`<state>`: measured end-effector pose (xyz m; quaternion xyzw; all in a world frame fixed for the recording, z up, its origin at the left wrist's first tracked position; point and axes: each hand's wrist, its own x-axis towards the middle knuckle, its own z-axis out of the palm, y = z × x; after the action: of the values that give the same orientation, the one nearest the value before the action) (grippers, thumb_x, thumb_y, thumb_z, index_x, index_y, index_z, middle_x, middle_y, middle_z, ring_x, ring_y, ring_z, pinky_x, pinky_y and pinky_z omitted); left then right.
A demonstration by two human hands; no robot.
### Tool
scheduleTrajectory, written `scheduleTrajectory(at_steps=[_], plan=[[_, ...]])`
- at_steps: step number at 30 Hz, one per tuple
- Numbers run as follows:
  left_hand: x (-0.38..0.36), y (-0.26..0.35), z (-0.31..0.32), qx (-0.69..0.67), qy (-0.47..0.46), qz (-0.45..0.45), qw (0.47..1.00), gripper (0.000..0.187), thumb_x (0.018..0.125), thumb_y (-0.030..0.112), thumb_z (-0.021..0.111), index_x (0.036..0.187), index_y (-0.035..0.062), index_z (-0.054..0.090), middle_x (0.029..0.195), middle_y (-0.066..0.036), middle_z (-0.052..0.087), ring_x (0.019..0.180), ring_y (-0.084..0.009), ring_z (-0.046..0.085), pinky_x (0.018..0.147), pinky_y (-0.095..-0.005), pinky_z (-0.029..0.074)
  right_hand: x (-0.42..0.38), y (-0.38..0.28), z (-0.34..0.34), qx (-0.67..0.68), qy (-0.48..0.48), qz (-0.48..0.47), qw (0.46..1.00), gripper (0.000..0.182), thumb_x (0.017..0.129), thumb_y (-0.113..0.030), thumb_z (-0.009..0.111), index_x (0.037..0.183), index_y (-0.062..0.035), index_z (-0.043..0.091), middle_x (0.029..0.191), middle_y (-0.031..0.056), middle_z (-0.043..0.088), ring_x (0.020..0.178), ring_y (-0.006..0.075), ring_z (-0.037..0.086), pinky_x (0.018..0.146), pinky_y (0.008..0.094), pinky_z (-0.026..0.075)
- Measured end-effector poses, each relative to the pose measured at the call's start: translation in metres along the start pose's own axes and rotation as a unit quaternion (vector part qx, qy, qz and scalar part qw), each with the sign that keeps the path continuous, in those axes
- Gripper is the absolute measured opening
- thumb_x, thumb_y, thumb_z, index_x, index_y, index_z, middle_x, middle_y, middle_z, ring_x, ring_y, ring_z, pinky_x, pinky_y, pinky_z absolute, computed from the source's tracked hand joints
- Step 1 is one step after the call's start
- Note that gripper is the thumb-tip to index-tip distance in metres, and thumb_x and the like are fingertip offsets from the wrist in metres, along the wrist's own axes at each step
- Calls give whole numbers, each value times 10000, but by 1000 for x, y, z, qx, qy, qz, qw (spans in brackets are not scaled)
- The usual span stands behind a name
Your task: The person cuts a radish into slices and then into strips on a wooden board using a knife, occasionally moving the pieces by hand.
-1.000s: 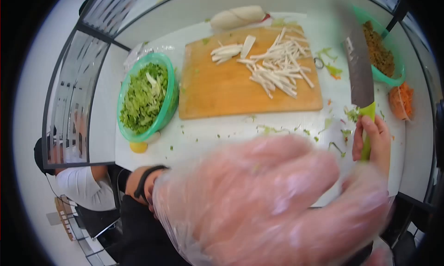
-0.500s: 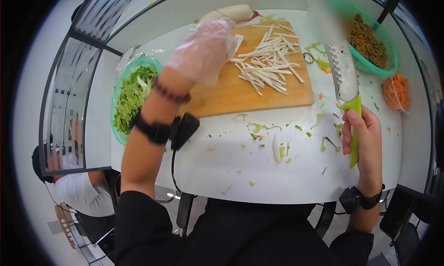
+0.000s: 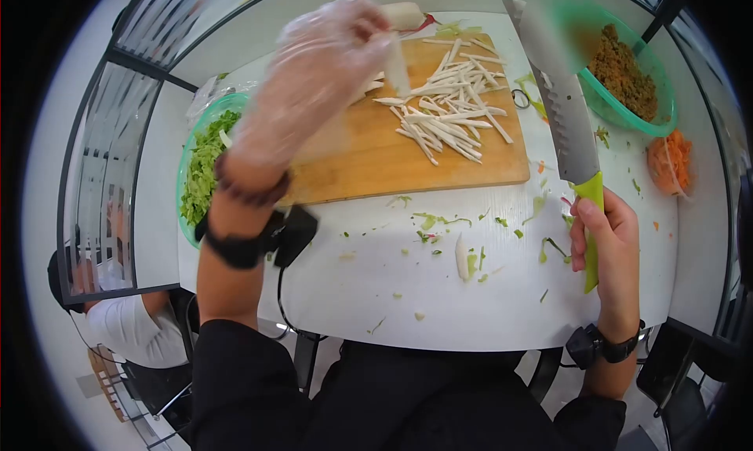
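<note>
My left hand [image 3: 321,67], in a clear plastic glove, is above the left part of the wooden cutting board [image 3: 353,172]. Its fingers are pinched on a thin white radish slice [image 3: 398,68], which hangs down toward the board. Cut radish strips [image 3: 455,106] lie in a loose pile to the right of that slice. Behind, partly covered by the hand, is a larger piece of white radish [image 3: 404,16]. My bare right hand [image 3: 616,239] grips the green handle of a kitchen knife [image 3: 565,118], its blade pointing away from me, right of the board.
A green bowl of chopped greens [image 3: 205,165] stands at the left. At the back right are a green bowl of brown filling [image 3: 663,123] and a small container of shredded carrot [image 3: 669,162]. Vegetable scraps [image 3: 427,223] dot the white table [image 3: 353,294]. A seated person [image 3: 129,325] is beyond the left partition.
My left hand has moved up and left, lifting the radish slice off the board. The knife in my right hand has turned slightly, its blade more slanted, and stays at the right.
</note>
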<state>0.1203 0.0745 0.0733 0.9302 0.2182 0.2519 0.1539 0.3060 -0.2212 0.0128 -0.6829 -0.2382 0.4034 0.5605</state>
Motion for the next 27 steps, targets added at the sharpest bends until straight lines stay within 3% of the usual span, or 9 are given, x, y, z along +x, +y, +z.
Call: scheduleTrajectory(at_steps=[3, 4, 6, 12, 16, 19, 22, 23, 27], plan=[[-41, 12, -20, -190, -58, -200, 959, 328, 961, 202, 688, 1169, -34, 597, 992, -97, 692, 803, -133, 691, 744, -288, 573, 0, -1, 1, -8, 5, 8, 1000, 223, 978, -214, 633, 934, 3, 603, 604, 5, 526, 473, 65, 462, 416, 235, 384], [-54, 2, -15, -158, -74, -191, 966, 373, 968, 212, 697, 1211, -37, 564, 1040, -108, 665, 785, -147, 694, 739, -293, 574, 0, 0, 2, -11, 5, 10, 1000, 222, 979, -212, 630, 936, 4, 603, 601, 5, 524, 467, 64, 458, 413, 235, 379], [-81, 10, -12, 31, -140, -270, 952, 332, 958, 151, 683, 1222, -17, 570, 1085, -130, 654, 860, -189, 704, 791, -320, 570, -1, 3, 0, -34, -1, 12, 999, 210, 981, -200, 628, 930, 3, 601, 591, -3, 515, 452, 63, 448, 409, 234, 365], [-105, -24, 11, 83, -68, 57, 993, 332, 867, 51, 689, 1185, 6, 609, 1181, -171, 637, 1063, -340, 631, 904, -424, 523, 1, 5, 7, -97, -27, 8, 995, 181, 978, -165, 634, 903, -6, 590, 576, -20, 501, 430, 62, 432, 404, 233, 342], [-106, -19, 10, 31, -188, 14, 982, 348, 789, 0, 721, 1124, 6, 625, 1108, -157, 630, 1059, -365, 615, 895, -442, 520, -3, 5, 10, -178, -26, -77, 981, 185, 980, -156, 627, 878, -7, 588, 597, -10, 535, 465, 67, 471, 442, 231, 356], [-121, -6, 5, 14, -176, 49, 983, 380, 750, -10, 740, 1112, 14, 627, 1135, -166, 618, 1058, -375, 619, 880, -435, 529, -12, -6, 25, -250, -12, -177, 952, 169, 963, -120, 643, 866, 3, 579, 605, 20, 569, 504, 94, 517, 482, 258, 382], [-128, 7, -4, 33, -127, 30, 991, 391, 730, -18, 750, 1100, 16, 628, 1176, -183, 601, 1065, -386, 621, 877, -429, 538, -11, -18, 34, -321, -34, -138, 937, 153, 929, -85, 676, 872, 10, 570, 601, 58, 579, 521, 127, 542, 505, 292, 406], [-134, 4, -2, 54, -118, 53, 990, 425, 736, -7, 746, 1146, 11, 633, 1242, -200, 583, 1081, -383, 621, 893, -426, 542, -9, -23, 40, -367, -42, -164, 915, 151, 897, -55, 705, 865, 6, 571, 601, 84, 585, 508, 165, 550, 510, 317, 416], [-144, 1, 2, 75, -143, 77, 984, 491, 766, 31, 729, 1245, 0, 622, 1306, -228, 560, 1120, -385, 605, 948, -424, 526, -5, -37, 60, -416, -69, -139, 896, 136, 882, -35, 711, 842, -7, 584, 610, 98, 596, 520, 207, 575, 533, 308, 433]])
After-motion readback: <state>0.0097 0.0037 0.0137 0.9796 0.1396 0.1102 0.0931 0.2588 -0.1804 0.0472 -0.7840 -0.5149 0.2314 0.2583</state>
